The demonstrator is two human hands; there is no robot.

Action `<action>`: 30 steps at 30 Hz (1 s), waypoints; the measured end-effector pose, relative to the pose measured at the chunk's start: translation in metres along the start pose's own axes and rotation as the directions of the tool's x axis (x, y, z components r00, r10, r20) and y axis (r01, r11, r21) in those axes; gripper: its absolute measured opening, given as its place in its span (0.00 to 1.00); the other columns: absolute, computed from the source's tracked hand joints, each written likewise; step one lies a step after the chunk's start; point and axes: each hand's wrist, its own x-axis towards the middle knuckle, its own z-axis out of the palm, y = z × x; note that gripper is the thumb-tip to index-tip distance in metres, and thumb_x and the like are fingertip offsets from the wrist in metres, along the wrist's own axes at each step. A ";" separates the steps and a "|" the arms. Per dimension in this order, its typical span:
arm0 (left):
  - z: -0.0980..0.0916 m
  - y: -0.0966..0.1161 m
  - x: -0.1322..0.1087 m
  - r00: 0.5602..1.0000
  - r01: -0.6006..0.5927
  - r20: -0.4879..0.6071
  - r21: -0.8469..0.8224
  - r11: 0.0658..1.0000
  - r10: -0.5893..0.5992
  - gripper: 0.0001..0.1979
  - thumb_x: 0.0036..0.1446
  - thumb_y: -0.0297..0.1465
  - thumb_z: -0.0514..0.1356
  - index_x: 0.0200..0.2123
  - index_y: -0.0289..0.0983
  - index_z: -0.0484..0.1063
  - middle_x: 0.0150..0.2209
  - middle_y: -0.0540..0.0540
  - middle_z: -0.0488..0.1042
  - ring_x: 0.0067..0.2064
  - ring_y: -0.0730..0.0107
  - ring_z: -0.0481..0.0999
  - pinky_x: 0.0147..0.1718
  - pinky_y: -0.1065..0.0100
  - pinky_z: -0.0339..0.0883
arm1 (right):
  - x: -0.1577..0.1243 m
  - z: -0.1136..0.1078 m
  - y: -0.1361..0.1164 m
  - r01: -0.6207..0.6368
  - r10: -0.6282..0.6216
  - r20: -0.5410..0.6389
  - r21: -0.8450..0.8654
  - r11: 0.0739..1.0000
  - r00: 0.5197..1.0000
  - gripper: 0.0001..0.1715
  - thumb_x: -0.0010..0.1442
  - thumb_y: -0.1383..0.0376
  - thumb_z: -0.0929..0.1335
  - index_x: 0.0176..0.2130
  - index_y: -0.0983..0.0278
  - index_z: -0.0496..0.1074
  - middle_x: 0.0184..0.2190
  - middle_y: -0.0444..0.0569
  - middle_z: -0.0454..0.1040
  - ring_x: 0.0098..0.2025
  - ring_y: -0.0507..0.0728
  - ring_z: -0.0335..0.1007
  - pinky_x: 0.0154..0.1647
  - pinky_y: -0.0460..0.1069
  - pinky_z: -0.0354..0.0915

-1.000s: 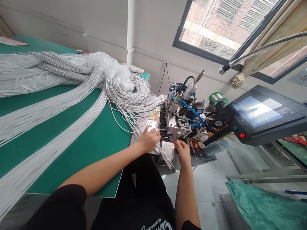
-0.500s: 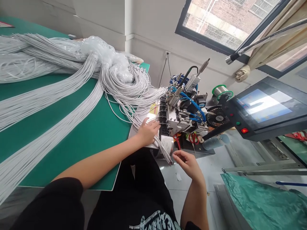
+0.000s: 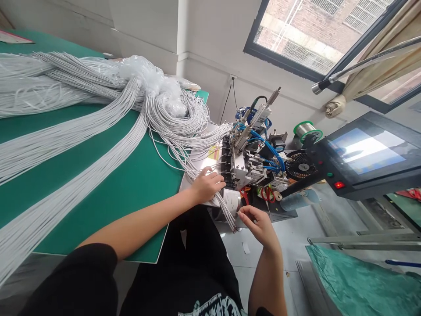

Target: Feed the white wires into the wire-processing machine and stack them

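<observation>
Room: pale wall [image 3: 210, 39] at back, dark-framed window [image 3: 296, 35] upper R w/ beige curtain [image 3: 378, 74].
Worktop: green table [image 3: 141, 184], L side & centre.
Cable bundles: grey-white cables [image 3: 79, 129] fanned across table in long strands; clear plastic bag [image 3: 144, 72] bunched on top.
Loops: coiled cables [image 3: 194, 123] by table's R end, some running to machine.
L hand: L hand [image 3: 207, 186] palm down, fingers half-curled over cables next to machine; grip under palm hidden, can't say.
Loose ends: cable ends [image 3: 226, 210] stick out past L hand, lying across white-silver cylinder [image 3: 236, 197].
Machine: metal rig w/ blue air tubes [image 3: 240, 164], just beyond L hand.
R hand: R hand [image 3: 256, 221] near cable ends, thumb & index almost meeting, other fingers curled; unclear if anything's pinched.
Behind R hand: red-handled scissors [image 3: 268, 193].
Far R: blk fan [image 3: 299, 166], green-rimmed wire spool [image 3: 307, 130], lit control screen [image 3: 368, 149] w/ glowing red button [image 3: 339, 185]; green plastic sheet [image 3: 362, 281] below.
</observation>
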 end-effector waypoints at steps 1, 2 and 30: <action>0.000 0.000 0.000 1.000 0.002 0.002 0.000 1.000 -0.002 0.17 0.50 0.20 0.53 0.41 0.38 0.73 0.41 0.46 0.75 0.40 0.66 0.72 0.51 0.57 0.49 | 0.000 0.001 -0.001 0.000 0.000 0.053 -0.008 1.000 0.999 0.14 0.58 0.54 0.68 0.32 0.63 0.72 0.23 0.44 0.68 0.24 0.52 0.57 0.24 0.46 0.53; 0.001 0.000 0.000 1.000 0.006 0.006 0.000 1.000 -0.006 0.16 0.50 0.20 0.53 0.41 0.38 0.73 0.42 0.46 0.75 0.40 0.66 0.72 0.51 0.57 0.49 | 0.000 0.003 -0.002 0.000 0.001 0.107 -0.015 1.000 0.994 0.14 0.57 0.54 0.69 0.32 0.62 0.73 0.23 0.44 0.68 0.24 0.52 0.57 0.24 0.46 0.53; 0.003 0.003 0.003 0.999 0.001 -0.033 0.034 0.999 0.000 0.14 0.65 0.26 0.47 0.31 0.37 0.68 0.27 0.50 0.70 0.30 0.72 0.66 0.40 0.63 0.48 | 0.064 0.037 0.021 0.117 0.248 -0.547 0.546 0.829 0.799 0.22 0.53 0.50 0.71 0.38 0.66 0.75 0.28 0.48 0.73 0.18 0.46 0.51 0.17 0.44 0.48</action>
